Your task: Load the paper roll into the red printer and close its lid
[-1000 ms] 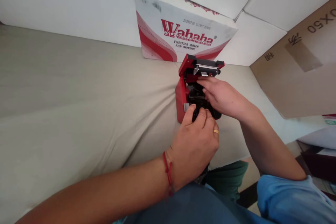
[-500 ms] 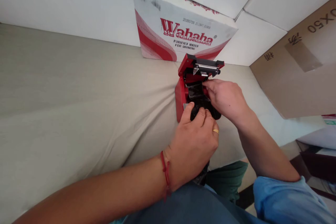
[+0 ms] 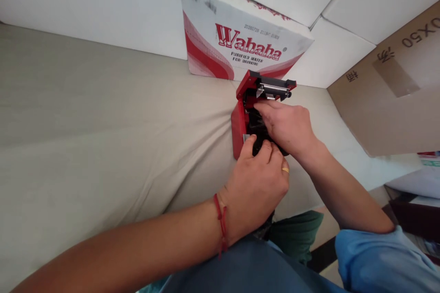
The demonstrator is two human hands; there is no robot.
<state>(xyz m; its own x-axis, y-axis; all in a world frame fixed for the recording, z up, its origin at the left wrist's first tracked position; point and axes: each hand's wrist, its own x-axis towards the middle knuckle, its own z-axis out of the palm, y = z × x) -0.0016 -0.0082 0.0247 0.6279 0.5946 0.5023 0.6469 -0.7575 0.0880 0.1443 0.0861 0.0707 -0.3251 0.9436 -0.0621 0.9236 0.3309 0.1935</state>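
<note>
A small red device [image 3: 238,135] stands on the cloth-covered surface with its hinged lid [image 3: 273,83] raised, showing a metal bar and a black roller underneath. Glossy black plastic film [image 3: 255,120] lies in its open body, and some black film also hangs down below my left wrist. My left hand [image 3: 259,183] curls its fingers over the device's front edge, onto the black film. From the right, my right hand [image 3: 287,126] reaches in under the lid, fingers together at the film; its fingertips are partly hidden.
A white and red Wahaha water carton [image 3: 247,36] stands right behind the device, against white boxes [image 3: 92,4]. A large brown carton [image 3: 395,87] closes off the right side. Wrinkled beige cloth [image 3: 103,123] spreads to the left.
My right hand has moved left and deeper under the lid, covering more of the black film. My left hand stays at the front edge. The whole view has shifted slightly.
</note>
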